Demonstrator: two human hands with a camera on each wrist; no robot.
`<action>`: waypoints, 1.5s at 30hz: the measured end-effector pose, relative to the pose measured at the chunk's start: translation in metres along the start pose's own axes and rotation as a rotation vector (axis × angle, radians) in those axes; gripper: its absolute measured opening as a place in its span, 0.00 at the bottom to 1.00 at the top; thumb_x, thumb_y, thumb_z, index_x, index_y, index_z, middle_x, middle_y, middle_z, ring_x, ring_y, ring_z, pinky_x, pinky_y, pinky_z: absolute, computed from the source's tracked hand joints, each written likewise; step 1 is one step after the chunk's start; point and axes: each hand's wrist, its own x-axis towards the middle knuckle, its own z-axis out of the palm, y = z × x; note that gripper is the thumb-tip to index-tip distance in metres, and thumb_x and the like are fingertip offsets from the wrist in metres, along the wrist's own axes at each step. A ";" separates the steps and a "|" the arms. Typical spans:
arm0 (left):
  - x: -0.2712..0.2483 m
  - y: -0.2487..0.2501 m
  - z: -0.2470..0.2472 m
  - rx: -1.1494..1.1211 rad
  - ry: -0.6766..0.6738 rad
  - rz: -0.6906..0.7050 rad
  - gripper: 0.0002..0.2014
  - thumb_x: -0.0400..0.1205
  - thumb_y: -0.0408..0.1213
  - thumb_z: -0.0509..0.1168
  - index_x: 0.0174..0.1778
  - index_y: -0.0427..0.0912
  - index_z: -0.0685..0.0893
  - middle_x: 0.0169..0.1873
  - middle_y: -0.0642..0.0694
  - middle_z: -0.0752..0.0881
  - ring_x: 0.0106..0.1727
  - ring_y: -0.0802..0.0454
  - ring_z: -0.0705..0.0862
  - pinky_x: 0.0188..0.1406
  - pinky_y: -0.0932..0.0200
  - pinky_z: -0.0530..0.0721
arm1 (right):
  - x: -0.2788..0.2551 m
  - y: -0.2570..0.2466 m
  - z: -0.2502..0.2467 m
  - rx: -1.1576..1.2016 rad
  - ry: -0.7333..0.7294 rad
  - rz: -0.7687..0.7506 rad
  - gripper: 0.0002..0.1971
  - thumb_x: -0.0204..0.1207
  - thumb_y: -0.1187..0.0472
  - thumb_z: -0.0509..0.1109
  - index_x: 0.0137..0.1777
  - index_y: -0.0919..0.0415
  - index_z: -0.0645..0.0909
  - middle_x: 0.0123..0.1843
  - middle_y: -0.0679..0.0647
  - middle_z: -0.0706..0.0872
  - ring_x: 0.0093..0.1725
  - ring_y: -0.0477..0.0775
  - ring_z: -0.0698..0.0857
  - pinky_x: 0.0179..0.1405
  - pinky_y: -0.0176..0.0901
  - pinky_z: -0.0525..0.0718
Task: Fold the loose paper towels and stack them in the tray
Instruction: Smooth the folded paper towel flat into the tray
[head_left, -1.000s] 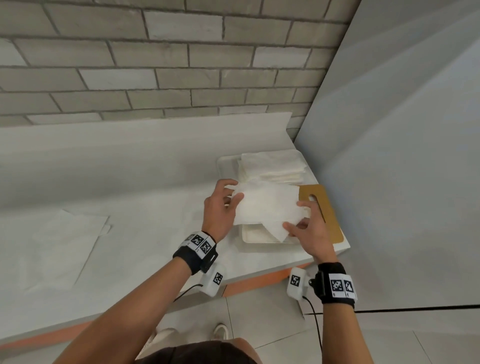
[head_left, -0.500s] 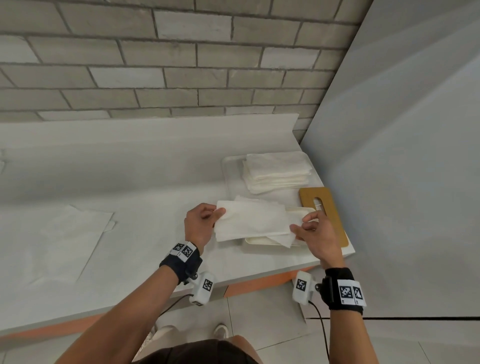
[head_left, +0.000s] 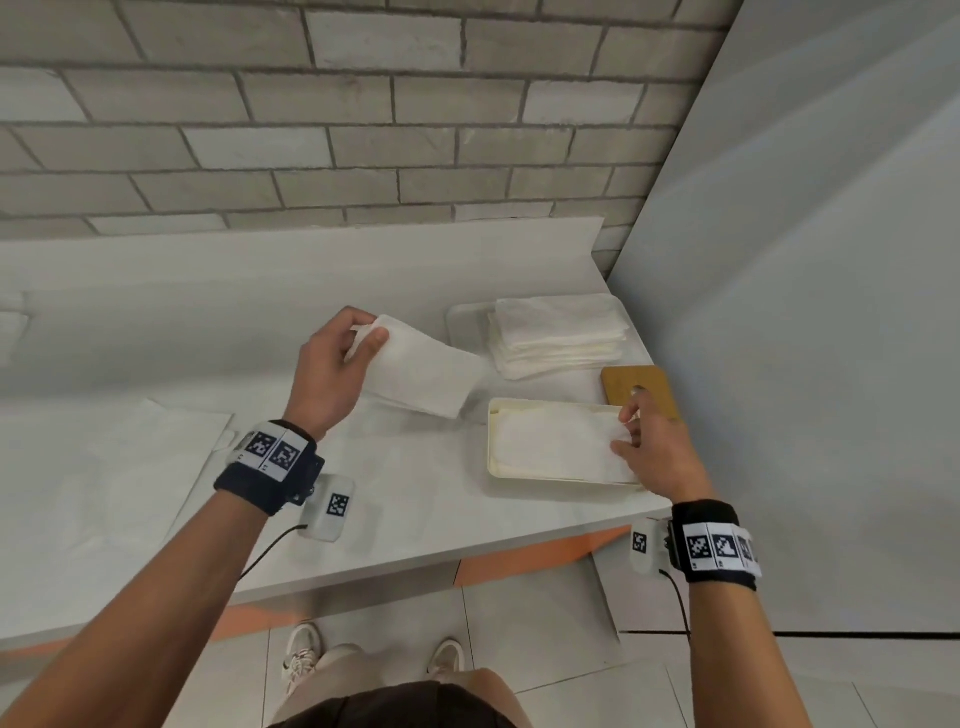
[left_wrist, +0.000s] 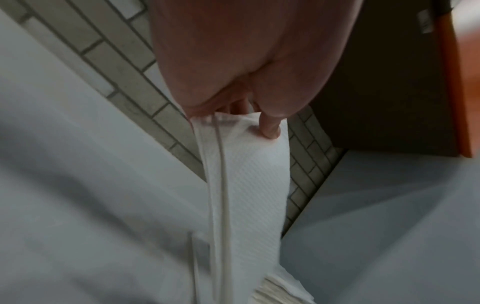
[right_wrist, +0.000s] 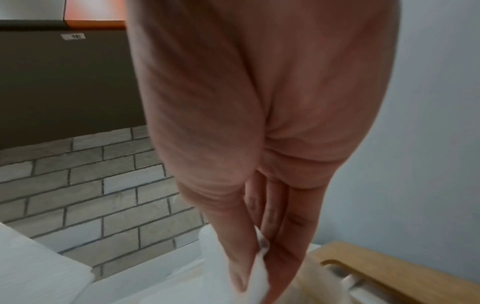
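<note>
Your left hand (head_left: 332, 374) pinches one end of a folded towel (head_left: 423, 376), held above the counter (head_left: 389, 499) left of the tray (head_left: 491, 436). Your right hand (head_left: 657, 447) pinches the right edge of the top towel (head_left: 556, 441) lying in the tray, near the counter's right end. Beyond the tray sits a stack (head_left: 558, 332) of towels; a wooden board (head_left: 636, 387) lies at far right; loose sheets (head_left: 104, 467) lie at left
</note>
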 end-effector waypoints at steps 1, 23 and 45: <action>-0.002 0.005 0.001 0.023 -0.010 0.016 0.04 0.90 0.49 0.69 0.52 0.56 0.84 0.36 0.40 0.88 0.36 0.51 0.81 0.39 0.53 0.77 | 0.001 0.003 -0.002 -0.017 -0.005 0.003 0.19 0.81 0.68 0.79 0.60 0.53 0.73 0.49 0.54 0.86 0.48 0.56 0.87 0.49 0.55 0.90; -0.030 0.119 0.106 -0.053 -0.177 0.359 0.05 0.91 0.40 0.68 0.56 0.42 0.85 0.45 0.61 0.87 0.45 0.64 0.85 0.45 0.66 0.79 | -0.051 -0.055 -0.048 0.583 0.166 -0.207 0.21 0.77 0.57 0.87 0.66 0.45 0.84 0.63 0.46 0.94 0.62 0.49 0.93 0.63 0.64 0.92; -0.052 -0.008 0.100 0.401 -0.275 0.269 0.15 0.86 0.41 0.71 0.68 0.48 0.79 0.63 0.49 0.83 0.61 0.45 0.81 0.59 0.47 0.82 | -0.052 -0.082 0.081 -0.315 -0.044 0.043 0.26 0.85 0.22 0.49 0.70 0.31 0.78 0.77 0.52 0.72 0.75 0.64 0.74 0.69 0.67 0.81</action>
